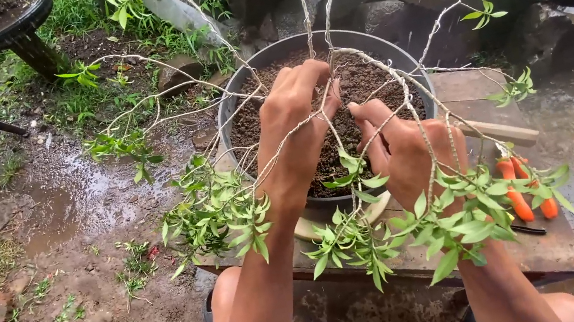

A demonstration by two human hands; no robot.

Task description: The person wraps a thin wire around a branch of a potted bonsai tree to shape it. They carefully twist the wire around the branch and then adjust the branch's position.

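Branches (398, 78) of the small tree in the grey pot (238, 107) on the wooden table (554, 247) were being shaped, left hand (295, 132) and right hand (403, 152) each pinched on a thin stem over the soil, the next bend calling, likely, for slow, gentle pressure.

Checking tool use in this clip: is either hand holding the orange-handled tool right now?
No. The orange-handled tool lies on the wooden board, while the left hand and right hand work among the branches over the pot.
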